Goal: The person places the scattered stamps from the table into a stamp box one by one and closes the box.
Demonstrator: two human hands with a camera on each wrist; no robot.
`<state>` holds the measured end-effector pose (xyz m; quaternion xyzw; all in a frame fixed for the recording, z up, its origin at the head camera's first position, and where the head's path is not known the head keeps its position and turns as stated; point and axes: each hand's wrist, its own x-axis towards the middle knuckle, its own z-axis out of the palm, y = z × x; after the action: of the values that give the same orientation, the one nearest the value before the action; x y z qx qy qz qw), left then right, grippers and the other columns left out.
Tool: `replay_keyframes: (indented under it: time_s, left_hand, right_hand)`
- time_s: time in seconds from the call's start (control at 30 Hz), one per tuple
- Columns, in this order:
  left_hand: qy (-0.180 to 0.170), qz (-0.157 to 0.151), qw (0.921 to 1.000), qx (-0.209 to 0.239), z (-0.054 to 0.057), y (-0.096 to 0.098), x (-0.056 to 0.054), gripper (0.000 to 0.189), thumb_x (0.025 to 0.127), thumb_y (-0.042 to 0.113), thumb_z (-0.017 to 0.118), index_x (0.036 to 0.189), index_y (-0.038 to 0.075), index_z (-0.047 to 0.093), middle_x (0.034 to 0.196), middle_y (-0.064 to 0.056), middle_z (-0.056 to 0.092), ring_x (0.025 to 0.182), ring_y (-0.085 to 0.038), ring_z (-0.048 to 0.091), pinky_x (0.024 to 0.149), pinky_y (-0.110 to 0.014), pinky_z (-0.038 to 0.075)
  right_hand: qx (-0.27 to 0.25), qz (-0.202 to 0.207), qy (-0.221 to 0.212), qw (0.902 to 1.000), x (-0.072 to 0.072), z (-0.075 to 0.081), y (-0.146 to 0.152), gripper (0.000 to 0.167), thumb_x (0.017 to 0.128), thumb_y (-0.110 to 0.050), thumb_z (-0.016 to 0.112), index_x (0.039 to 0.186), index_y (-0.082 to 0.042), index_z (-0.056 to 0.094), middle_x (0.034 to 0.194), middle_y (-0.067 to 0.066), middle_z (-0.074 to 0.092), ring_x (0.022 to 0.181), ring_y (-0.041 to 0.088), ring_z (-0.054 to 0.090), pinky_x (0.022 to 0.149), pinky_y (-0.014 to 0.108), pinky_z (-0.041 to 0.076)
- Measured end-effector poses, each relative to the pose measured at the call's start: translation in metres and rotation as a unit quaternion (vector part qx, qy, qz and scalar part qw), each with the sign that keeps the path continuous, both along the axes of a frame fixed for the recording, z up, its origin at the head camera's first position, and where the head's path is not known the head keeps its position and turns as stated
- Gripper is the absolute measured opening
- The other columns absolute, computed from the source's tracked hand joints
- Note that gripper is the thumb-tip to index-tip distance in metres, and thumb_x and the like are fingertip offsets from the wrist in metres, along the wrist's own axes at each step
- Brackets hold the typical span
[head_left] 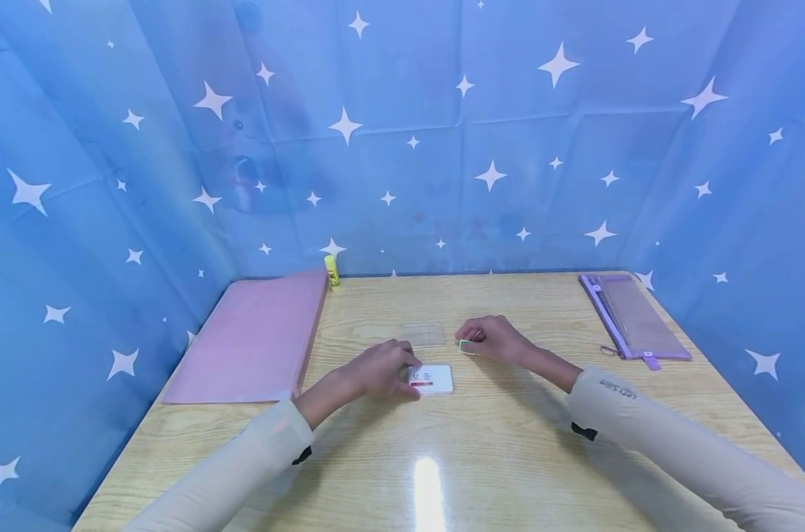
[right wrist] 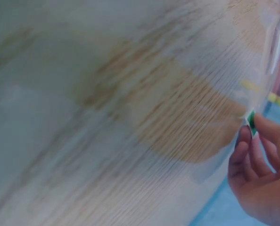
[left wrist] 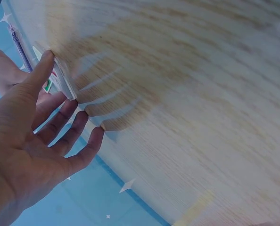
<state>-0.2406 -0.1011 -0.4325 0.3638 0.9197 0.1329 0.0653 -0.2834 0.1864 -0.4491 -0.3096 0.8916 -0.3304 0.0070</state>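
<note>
A stack of white business cards [head_left: 441, 378] with a red strip and dark print lies on the table, seemingly in a clear plastic case. My left hand [head_left: 381, 369] holds its left end, thumb at the near side and fingers at the far side. In the left wrist view the edge of the stack [left wrist: 67, 82] shows between thumb and fingers. Farther right, my right hand [head_left: 495, 340] pinches a small white card with a green border [head_left: 467, 346] between thumb and fingers. Behind the stack lies a flat clear plastic piece [head_left: 424, 335], like a case lid.
A large pink folder [head_left: 249, 340] covers the table's left side. At the back edge stands a yellow glue stick [head_left: 332, 273]. On the right lies a purple zip pouch [head_left: 638, 314] with a mesh or clear face. Blue star-printed curtains [head_left: 402, 133] enclose the wood-grain table [head_left: 376, 458].
</note>
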Motion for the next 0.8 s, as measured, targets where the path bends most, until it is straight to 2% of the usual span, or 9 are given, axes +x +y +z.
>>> replay_keyframes:
  time_s: [0.37, 0.6, 0.8]
  left_hand:
    - [0.005, -0.001, 1.0000, -0.003, 0.0021, -0.0004, -0.0017, 0.057, 0.084, 0.039, 0.088, 0.130, 0.009, 0.073, 0.116, -0.002, 0.069, 0.098, -0.012, 0.058, 0.085, -0.028, 0.050]
    - [0.000, 0.000, 1.0000, 0.001, 0.0021, -0.0003, -0.0018, 0.057, 0.084, 0.039, 0.088, 0.129, 0.008, 0.073, 0.115, -0.002, 0.069, 0.097, -0.013, 0.059, 0.085, -0.028, 0.051]
    - [-0.003, 0.000, 1.0000, 0.000, 0.0014, 0.0002, -0.0014, 0.057, 0.084, 0.039, 0.088, 0.130, 0.008, 0.073, 0.115, -0.002, 0.068, 0.095, -0.012, 0.058, 0.084, -0.028, 0.050]
  right_hand:
    - [-0.024, 0.008, -0.011, 0.9996, -0.0016, 0.0062, -0.0016, 0.006, 0.093, -0.006, 0.077, 0.099, -0.004, 0.077, 0.087, 0.004, 0.077, 0.077, 0.018, 0.073, 0.067, 0.025, 0.055]
    - [-0.039, 0.016, -0.022, 0.9989, -0.0001, 0.0092, -0.0054, 0.008, 0.092, -0.005, 0.078, 0.100, -0.003, 0.077, 0.092, 0.005, 0.078, 0.085, 0.019, 0.075, 0.076, 0.028, 0.059]
    - [-0.029, 0.026, -0.021, 0.9990, 0.0023, 0.0093, -0.0078, 0.012, 0.093, -0.004, 0.077, 0.105, -0.002, 0.078, 0.096, 0.008, 0.078, 0.090, 0.023, 0.075, 0.080, 0.032, 0.060]
